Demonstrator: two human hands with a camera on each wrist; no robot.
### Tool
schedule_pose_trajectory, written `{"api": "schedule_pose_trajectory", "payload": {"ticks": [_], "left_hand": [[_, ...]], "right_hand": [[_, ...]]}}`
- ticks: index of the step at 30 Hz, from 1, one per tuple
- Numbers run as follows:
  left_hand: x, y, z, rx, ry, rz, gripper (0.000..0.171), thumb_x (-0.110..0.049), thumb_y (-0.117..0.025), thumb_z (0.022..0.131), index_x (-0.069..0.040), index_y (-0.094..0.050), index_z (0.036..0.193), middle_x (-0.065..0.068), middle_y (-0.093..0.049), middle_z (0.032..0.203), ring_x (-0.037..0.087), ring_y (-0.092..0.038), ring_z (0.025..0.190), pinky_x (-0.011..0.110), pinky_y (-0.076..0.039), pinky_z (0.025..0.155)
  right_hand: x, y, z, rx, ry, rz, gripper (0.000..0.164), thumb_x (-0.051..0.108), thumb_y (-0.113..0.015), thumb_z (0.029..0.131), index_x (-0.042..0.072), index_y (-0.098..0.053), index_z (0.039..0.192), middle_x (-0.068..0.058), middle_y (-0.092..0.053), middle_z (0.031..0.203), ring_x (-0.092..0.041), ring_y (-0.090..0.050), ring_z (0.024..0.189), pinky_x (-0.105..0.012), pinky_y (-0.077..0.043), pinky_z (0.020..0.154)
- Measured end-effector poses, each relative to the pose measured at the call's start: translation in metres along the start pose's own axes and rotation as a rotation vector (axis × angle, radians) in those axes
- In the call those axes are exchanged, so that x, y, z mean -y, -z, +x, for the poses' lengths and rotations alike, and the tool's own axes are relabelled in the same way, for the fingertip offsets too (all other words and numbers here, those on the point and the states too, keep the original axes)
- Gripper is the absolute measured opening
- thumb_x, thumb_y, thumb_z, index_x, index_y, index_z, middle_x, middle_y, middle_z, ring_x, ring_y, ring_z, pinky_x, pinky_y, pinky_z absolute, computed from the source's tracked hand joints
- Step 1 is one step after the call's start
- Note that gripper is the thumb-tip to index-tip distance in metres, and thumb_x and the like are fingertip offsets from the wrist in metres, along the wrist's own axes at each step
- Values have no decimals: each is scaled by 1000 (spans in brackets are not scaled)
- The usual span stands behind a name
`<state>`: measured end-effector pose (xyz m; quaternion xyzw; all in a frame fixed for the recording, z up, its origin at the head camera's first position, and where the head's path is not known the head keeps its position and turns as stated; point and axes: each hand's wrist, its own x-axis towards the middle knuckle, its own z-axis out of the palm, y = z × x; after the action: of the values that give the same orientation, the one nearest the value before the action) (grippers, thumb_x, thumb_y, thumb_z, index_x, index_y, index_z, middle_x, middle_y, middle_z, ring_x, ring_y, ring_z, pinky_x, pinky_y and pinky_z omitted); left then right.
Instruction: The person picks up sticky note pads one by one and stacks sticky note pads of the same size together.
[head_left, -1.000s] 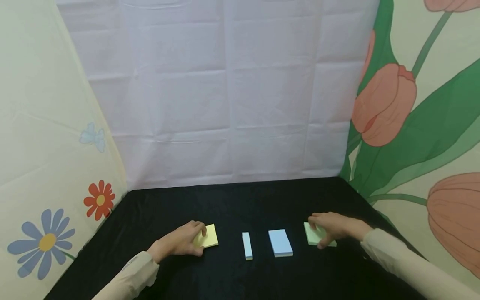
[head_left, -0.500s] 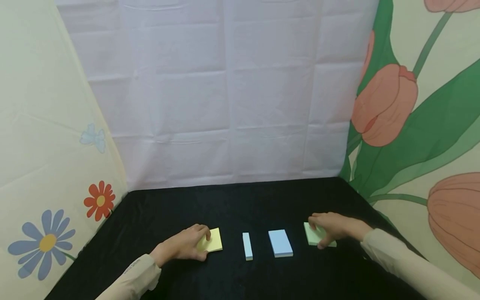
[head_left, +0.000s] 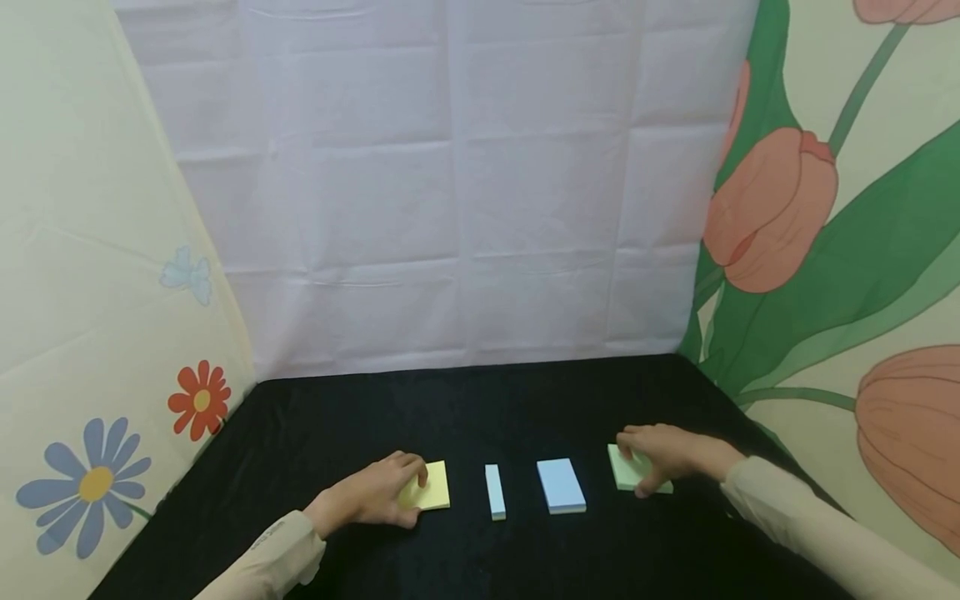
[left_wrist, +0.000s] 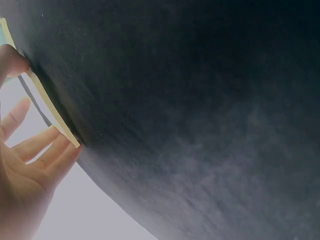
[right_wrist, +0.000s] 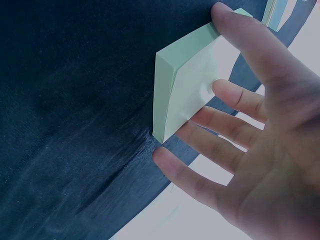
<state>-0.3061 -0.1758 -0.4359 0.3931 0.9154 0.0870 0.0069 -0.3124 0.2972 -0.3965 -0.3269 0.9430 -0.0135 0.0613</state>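
Observation:
My left hand [head_left: 373,492] grips a square pad of yellow sticky notes [head_left: 437,489], thumb on its near edge and fingers over the far part. The left wrist view shows only the thin yellow edge [left_wrist: 52,111] of that pad, partly behind the fingers. On the right, my right hand [head_left: 669,452] holds a pad of pale green sticky notes [right_wrist: 192,75]; its thumb lies along one edge, the index fingertip presses on the top sheet and other fingers reach the opposite edge. Both pads lie flat on the black cloth.
Between the hands lie a narrow light-blue strip pad [head_left: 495,492] and a wider blue rectangular note pad [head_left: 561,486]. Black cloth [head_left: 480,408] covers the table. A white sheet [head_left: 465,183] hangs behind, with flower-printed cloths [head_left: 810,333] at both sides.
My left hand has slid the yellow pad a little to the right and nearer me, toward the narrow blue strip. The right hand and green pad have stayed put.

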Motion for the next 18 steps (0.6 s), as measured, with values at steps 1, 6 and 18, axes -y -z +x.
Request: {"api": "schedule_pose_trajectory", "payload": {"ticks": [1, 6, 18], "left_hand": [[0, -1, 0, 1, -2, -5, 37, -49, -59, 75, -29, -44, 102, -7, -48, 112, 9, -41, 93, 26, -38, 73], [-3, -3, 2, -6, -23, -8, 37, -49, -59, 75, -28, -44, 102, -7, -48, 112, 9, -41, 94, 25, -38, 73], [-7, -2, -1, 9, -19, 2, 37, -54, -57, 76, -30, -43, 102, -7, -49, 114, 8, -42, 96, 25, -39, 75]], "right_hand": [[0, 0, 0, -2, 6, 0, 50, 50, -74, 61, 22, -47, 93, 9, -44, 86, -8, -42, 69, -30, -39, 60], [0, 1, 0, -8, 12, -2, 50, 49, -75, 60, 22, -47, 93, 9, -44, 86, -8, -42, 69, -30, -39, 60], [0, 2, -1, 10, -15, 13, 50, 49, -75, 61, 22, -47, 93, 9, -44, 86, -9, -42, 68, -30, -39, 60]]}}
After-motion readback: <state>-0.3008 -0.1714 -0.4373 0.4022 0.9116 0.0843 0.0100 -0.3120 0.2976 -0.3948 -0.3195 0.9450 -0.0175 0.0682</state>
